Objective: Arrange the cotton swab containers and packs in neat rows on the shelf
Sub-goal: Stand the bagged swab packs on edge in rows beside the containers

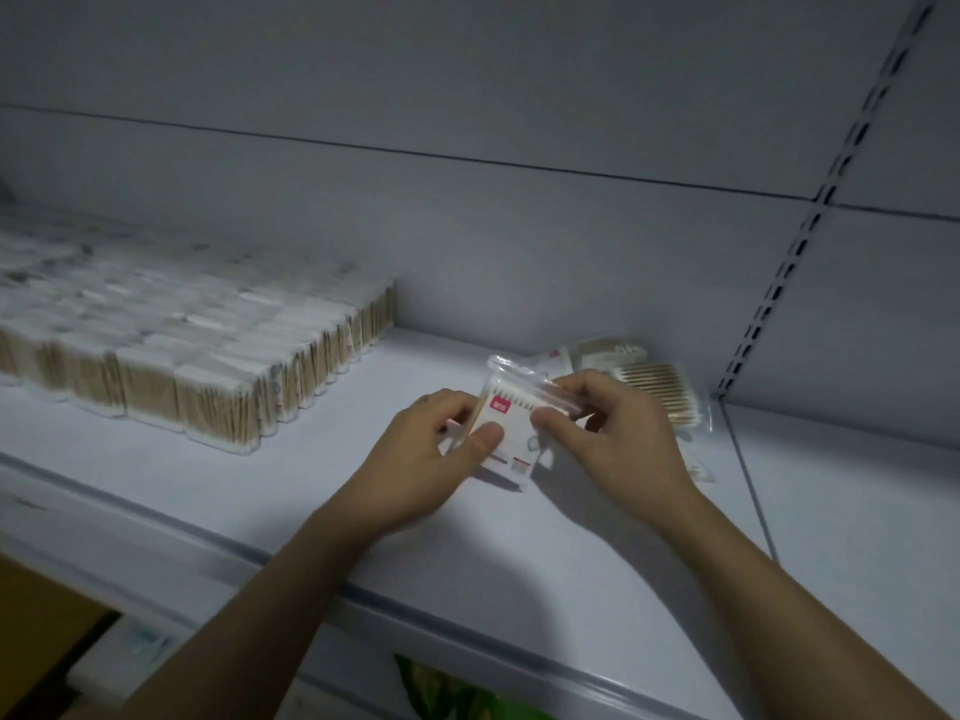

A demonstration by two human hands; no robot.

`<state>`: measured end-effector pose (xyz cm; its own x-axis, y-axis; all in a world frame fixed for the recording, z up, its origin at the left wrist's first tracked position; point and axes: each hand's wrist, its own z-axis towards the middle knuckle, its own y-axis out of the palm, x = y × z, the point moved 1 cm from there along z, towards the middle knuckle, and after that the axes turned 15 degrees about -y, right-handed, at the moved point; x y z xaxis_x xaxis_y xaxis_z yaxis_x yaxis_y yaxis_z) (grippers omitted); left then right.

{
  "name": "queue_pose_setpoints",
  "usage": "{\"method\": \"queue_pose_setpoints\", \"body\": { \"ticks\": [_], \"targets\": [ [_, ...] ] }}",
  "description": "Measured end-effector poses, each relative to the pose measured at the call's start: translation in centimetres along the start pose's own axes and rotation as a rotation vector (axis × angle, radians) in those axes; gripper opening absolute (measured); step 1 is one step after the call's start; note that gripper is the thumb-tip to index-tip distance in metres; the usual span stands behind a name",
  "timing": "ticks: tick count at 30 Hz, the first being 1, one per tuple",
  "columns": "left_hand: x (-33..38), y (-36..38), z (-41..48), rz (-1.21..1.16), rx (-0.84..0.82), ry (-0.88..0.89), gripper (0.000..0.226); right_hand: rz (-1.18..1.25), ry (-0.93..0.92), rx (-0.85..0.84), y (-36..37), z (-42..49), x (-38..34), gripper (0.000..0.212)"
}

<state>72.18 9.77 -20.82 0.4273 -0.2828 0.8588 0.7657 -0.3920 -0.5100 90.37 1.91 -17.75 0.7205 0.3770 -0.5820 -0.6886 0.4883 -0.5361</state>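
A clear plastic pack of wooden cotton swabs (511,433) with a red label stands tilted on the white shelf (291,475). My left hand (436,454) pinches its left side, thumb on the front. My right hand (618,433) grips its right side and top corner. Behind my right hand, loose swab packs (654,381) lie flat near the shelf's back right corner. On the left, several swab packs (208,366) stand in tight rows.
A slotted metal upright (789,267) runs down the back wall on the right and a divider edge (748,485) marks the shelf's right end. The shelf's front rail (291,563) crosses below my forearms. Green packaging (457,693) shows on the level below.
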Motion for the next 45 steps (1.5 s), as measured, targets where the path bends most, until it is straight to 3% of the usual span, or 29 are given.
{"method": "queue_pose_setpoints", "body": {
  "ticks": [3,12,17,22,27,31,34,37,40,43,45],
  "targets": [
    [0.9,-0.3,0.7,-0.03,0.03,-0.038,0.014,0.082,0.07,-0.001,0.0,1.2,0.2,0.013],
    [1.1,-2.2,5.5,0.084,0.13,-0.121,0.007,-0.247,0.002,-0.23,1.0,8.1,0.0,0.016],
    [-1.1,-2.9,8.3,0.474,0.321,-0.102,0.031,-0.467,-0.001,-0.28,3.6,11.7,1.1,0.016],
    [-3.9,-4.3,8.9,0.594,0.351,-0.16,0.02,-0.476,0.052,-0.257,5.7,16.5,2.2,0.007],
    [-5.1,-5.2,9.4,0.544,0.39,-0.153,0.016,-0.562,-0.058,-0.35,11.1,20.4,2.8,0.004],
    [-5.2,-5.3,9.8,0.588,0.365,-0.144,0.031,-0.729,-0.135,-0.406,14.6,21.8,3.4,0.016],
    [-4.8,-5.3,9.9,0.644,0.348,-0.154,0.036,-0.829,-0.247,-0.364,16.0,21.7,3.8,0.014],
    [-4.7,-5.0,10.5,0.628,0.347,-0.147,0.028,-0.928,-0.312,-0.331,16.5,21.4,5.1,0.028],
    [-4.4,-4.7,10.7,0.62,0.437,-0.105,0.028,-0.908,-0.372,-0.318,16.2,20.8,4.6,0.001],
    [-4.6,-4.6,10.8,0.588,0.419,-0.115,0.029,-0.876,-0.26,-0.45,15.7,20.4,3.7,0.033],
    [-4.7,-4.7,10.6,0.552,0.376,-0.137,0.024,-0.879,-0.19,-0.498,15.2,19.9,3.6,0.032]
  ]
}}
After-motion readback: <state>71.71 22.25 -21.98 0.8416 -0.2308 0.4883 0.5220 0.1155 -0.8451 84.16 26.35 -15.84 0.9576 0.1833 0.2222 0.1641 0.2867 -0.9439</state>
